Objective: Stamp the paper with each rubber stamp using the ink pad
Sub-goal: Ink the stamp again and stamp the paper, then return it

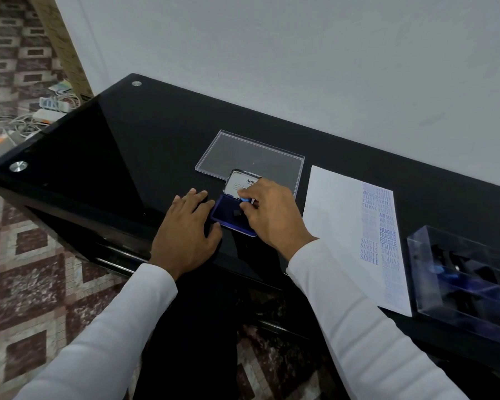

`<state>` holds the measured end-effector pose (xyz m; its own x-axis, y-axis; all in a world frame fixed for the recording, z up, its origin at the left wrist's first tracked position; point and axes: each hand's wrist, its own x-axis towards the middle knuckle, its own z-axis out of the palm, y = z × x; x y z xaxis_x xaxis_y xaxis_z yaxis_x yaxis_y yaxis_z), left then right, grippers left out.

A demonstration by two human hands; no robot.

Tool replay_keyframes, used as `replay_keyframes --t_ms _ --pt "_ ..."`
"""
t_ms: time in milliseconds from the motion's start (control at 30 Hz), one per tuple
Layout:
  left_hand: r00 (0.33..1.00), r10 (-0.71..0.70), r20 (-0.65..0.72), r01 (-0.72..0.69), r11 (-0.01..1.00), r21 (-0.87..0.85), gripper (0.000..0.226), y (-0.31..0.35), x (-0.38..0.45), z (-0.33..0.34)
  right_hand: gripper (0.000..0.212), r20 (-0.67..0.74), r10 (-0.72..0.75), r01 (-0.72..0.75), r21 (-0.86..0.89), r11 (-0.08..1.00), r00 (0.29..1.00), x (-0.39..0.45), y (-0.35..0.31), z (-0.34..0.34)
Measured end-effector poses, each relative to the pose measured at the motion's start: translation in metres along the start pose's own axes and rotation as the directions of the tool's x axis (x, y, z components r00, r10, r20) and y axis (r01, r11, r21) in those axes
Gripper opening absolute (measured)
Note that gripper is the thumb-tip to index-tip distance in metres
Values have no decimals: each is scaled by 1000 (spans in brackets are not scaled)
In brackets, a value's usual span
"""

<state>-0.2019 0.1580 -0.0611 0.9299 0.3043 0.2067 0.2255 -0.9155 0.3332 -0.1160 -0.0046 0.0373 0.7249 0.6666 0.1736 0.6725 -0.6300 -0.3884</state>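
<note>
A blue ink pad (224,210) lies open on the black glass table (145,145), its lid (238,180) raised behind it. My right hand (272,215) pinches a small blue rubber stamp (246,200) and holds it down on the pad. Flat on the table, my left hand (185,232) rests against the pad's left edge with straight fingers. To the right lies a white sheet of paper (335,226) with columns of blue stamped words along its right side.
A clear flat plastic lid (251,157) lies behind the ink pad. A clear box (468,278) with several blue-handled stamps stands at the right of the paper. Cables and plugs (41,114) lie on the patterned floor at the left. A grey wall runs behind the table.
</note>
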Motion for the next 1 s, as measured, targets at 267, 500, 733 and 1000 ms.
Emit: replay_keyframes --t_ms 267,500,733,1000 --pt "1000 4 -3 -4 1000 -16 57 -1 0 0 25 30 2 -2 -4 1000 1000 0 2 -1" --pt "1000 -2 2 2 1000 -15 57 1 1 -1 27 14 38 -39 77 996 999 -3 4 -1" --pt "1000 -9 10 9 1000 -16 57 1 0 -2 27 13 22 -23 73 997 1000 -3 4 0" --pt "999 -23 29 24 999 -34 57 4 1 -6 30 -33 39 -36 84 996 999 -3 9 10"
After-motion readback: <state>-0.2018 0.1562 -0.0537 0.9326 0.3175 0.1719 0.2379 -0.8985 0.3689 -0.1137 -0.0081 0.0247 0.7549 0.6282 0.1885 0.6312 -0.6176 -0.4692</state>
